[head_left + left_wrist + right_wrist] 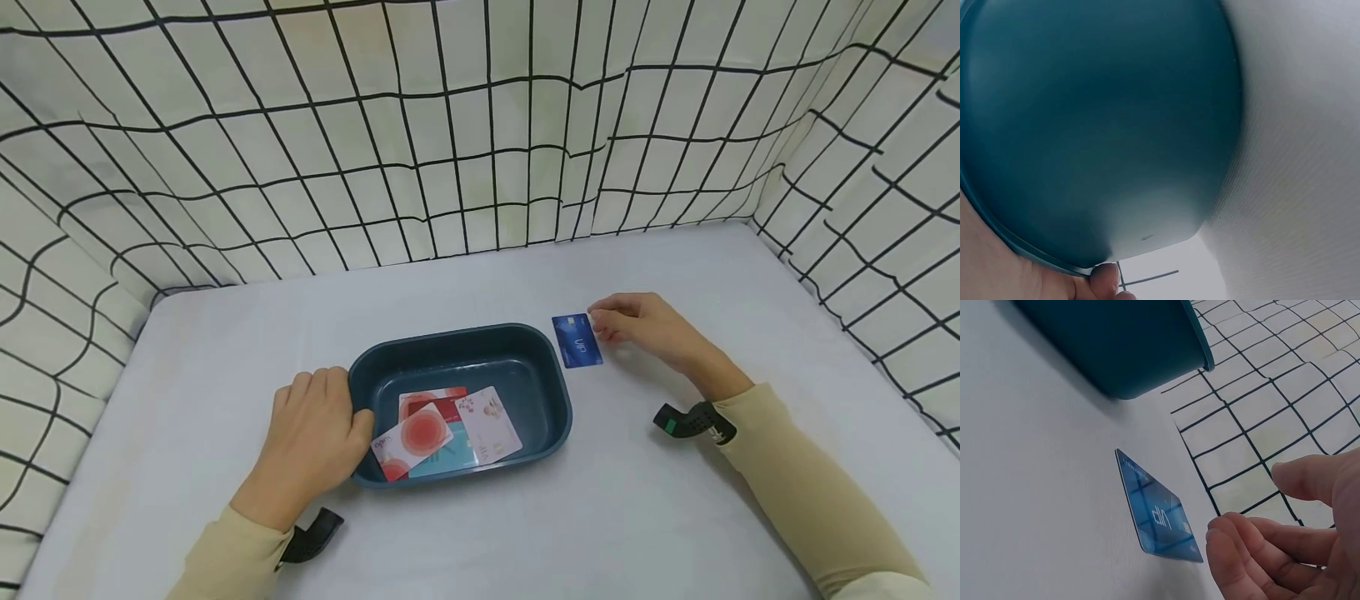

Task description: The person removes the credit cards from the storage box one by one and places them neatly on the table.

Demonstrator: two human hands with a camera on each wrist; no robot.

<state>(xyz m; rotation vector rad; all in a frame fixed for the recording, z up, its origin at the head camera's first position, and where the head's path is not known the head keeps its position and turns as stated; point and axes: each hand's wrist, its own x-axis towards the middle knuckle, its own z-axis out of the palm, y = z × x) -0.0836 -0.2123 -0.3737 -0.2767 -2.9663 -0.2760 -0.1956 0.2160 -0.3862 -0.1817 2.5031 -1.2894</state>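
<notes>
A dark teal plastic tub (pixel 540 400) stands mid-table, its outer wall (pixel 1104 125) filling much of the left wrist view. My left hand (pixel 315 425) grips its left end, with the thumb over the rim. Several cards lie overlapping inside, among them a white card with red circles (pixel 412 442) and a pale card with small flowers (pixel 490 425). Right of the tub, a blue VIP card (pixel 577 340) lies flat on the table. My right hand (pixel 637 325) is at the card's right edge, fingers bent loosely and thumb apart from them, holding nothing in the right wrist view.
White cloth covers the table (pixel 600 517). Behind it and along both sides rises a black grid (pixel 487 150) in front of pale panels. Each wrist wears a black band, such as the right wristband (pixel 693 421).
</notes>
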